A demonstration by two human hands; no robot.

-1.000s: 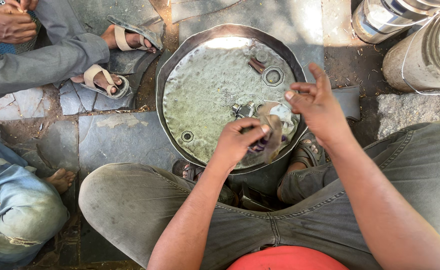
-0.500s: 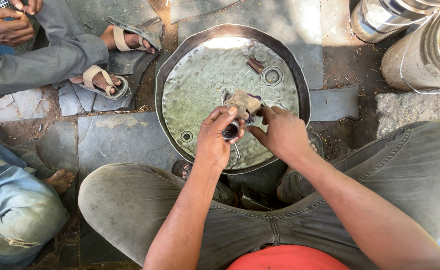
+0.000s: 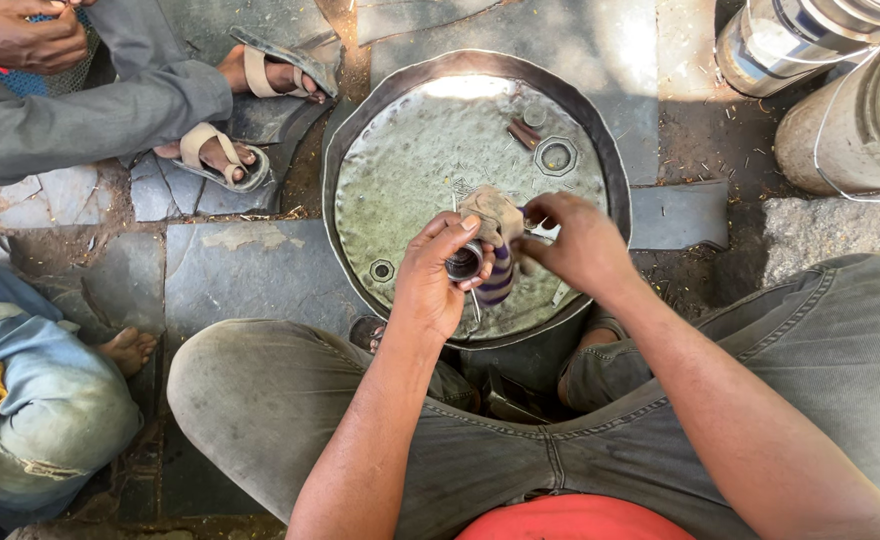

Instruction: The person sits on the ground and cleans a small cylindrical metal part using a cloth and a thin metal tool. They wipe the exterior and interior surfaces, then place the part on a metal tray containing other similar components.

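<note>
Left hand [image 3: 438, 285] clamped on a small ring-shaped metal part [image 3: 463, 263], right hand [image 3: 582, 245] pinching a striped rag [image 3: 498, 262] against it, over the round pan's [image 3: 360, 120] five o'clock; oily, likely to slip.

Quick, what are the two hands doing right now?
Left hand: closed on a small round metal part.
Right hand: closed on a striped cloth wrapped against that part.

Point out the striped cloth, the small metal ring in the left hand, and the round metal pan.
striped cloth [image 3: 498, 270], head view, on its hanging striped part.
small metal ring [image 3: 463, 263], head view, on its rim.
round metal pan [image 3: 410, 170], head view, on bare floor of the pan.
</note>
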